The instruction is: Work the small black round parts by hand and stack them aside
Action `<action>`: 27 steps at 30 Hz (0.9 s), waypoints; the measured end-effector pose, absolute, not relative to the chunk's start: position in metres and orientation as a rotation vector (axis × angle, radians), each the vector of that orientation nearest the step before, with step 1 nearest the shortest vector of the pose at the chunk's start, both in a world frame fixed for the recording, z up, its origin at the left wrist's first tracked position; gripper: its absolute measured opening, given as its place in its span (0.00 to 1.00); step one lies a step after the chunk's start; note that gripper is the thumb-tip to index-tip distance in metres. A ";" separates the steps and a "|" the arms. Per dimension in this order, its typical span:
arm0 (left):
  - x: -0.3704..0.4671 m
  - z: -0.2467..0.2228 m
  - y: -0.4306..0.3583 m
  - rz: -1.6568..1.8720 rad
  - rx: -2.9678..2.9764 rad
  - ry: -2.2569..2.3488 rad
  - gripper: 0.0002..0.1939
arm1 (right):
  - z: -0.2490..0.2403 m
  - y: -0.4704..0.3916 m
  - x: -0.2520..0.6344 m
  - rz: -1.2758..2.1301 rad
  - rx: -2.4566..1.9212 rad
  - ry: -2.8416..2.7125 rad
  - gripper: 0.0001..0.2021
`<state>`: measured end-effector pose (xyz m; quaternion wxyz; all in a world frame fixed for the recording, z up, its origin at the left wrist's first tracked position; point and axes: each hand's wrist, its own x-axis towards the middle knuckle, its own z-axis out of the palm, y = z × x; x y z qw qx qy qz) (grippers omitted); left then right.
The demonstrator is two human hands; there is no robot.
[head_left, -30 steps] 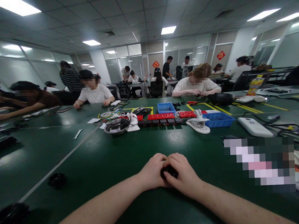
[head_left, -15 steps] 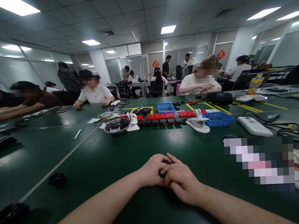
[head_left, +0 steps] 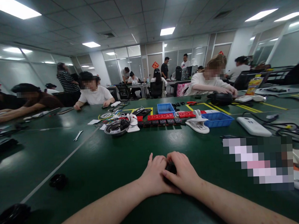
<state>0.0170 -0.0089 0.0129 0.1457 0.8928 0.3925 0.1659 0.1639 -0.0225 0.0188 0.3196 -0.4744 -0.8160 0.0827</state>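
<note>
Low over the green tabletop, my left hand (head_left: 156, 174) and my right hand (head_left: 183, 168) meet around a small black part (head_left: 170, 169). Only a little of this part shows between them, so its kind is unclear. The left fingers curl over its near and left side, with one finger sticking out. My right fingers arch over the top and the thumb presses across its front. To the left on the table lie a round black part (head_left: 58, 181) and a larger black ring-shaped part (head_left: 13, 215).
Beyond my hands stand a metal bowl of cables (head_left: 117, 129), a white clip stand (head_left: 198, 123), red socket strips (head_left: 161, 116) and a blue tray (head_left: 218, 119). A wrench (head_left: 78, 135) lies left. A white device (head_left: 254, 126) and cables are right. Co-workers sit across the table.
My right hand has turned and arched over the black part, which now shows between the hands. The left hand has shifted slightly left. Across the table, a co-worker has reached to a black object.
</note>
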 end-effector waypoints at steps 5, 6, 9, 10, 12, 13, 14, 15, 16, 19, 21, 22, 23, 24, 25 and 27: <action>0.021 0.010 -0.013 0.559 2.565 1.215 0.32 | 0.020 -0.025 0.159 0.224 -1.350 -2.153 0.12; 0.021 0.010 -0.012 0.566 2.565 1.205 0.30 | 0.020 -0.025 0.159 0.218 -1.359 -2.156 0.12; 0.019 0.009 -0.010 0.584 2.545 1.177 0.28 | 0.018 -0.025 0.159 0.190 -1.361 -2.183 0.11; 0.019 0.009 -0.009 0.586 2.534 1.168 0.27 | 0.018 -0.025 0.160 0.176 -1.353 -2.194 0.10; 0.018 0.008 -0.007 0.588 2.512 1.145 0.27 | 0.017 -0.025 0.161 0.143 -1.320 -2.209 0.09; 0.018 0.007 -0.006 0.591 2.505 1.127 0.26 | 0.017 -0.025 0.161 0.128 -1.300 -2.213 0.08; 0.018 0.007 -0.004 0.595 2.501 1.108 0.25 | 0.017 -0.025 0.162 0.118 -1.277 -2.215 0.07; 0.017 0.006 -0.003 0.603 2.497 1.088 0.24 | 0.017 -0.025 0.162 0.117 -1.251 -2.219 0.06; 0.017 0.006 -0.001 0.610 2.493 1.067 0.23 | 0.017 -0.025 0.163 0.124 -1.219 -2.225 0.04; 0.014 0.005 0.004 0.628 2.487 0.997 0.22 | 0.019 -0.026 0.163 0.165 -1.079 -2.250 0.03; 0.012 0.005 0.006 0.622 2.491 0.946 0.22 | 0.020 -0.028 0.163 0.171 -0.976 -2.259 0.06; 0.011 0.004 0.007 0.613 2.497 0.923 0.22 | 0.021 -0.029 0.163 0.164 -0.930 -2.259 0.07; 0.010 0.004 0.008 0.605 2.504 0.907 0.22 | 0.021 -0.030 0.163 0.156 -0.886 -2.261 0.09; 0.010 0.004 0.009 0.597 2.512 0.894 0.22 | 0.021 -0.031 0.162 0.149 -0.842 -2.264 0.10; 0.010 0.004 0.009 0.589 2.522 0.883 0.22 | 0.021 -0.032 0.162 0.146 -0.799 -2.269 0.11; 0.009 0.004 0.010 0.553 2.548 0.860 0.21 | 0.021 -0.034 0.162 0.151 -0.698 -2.287 0.12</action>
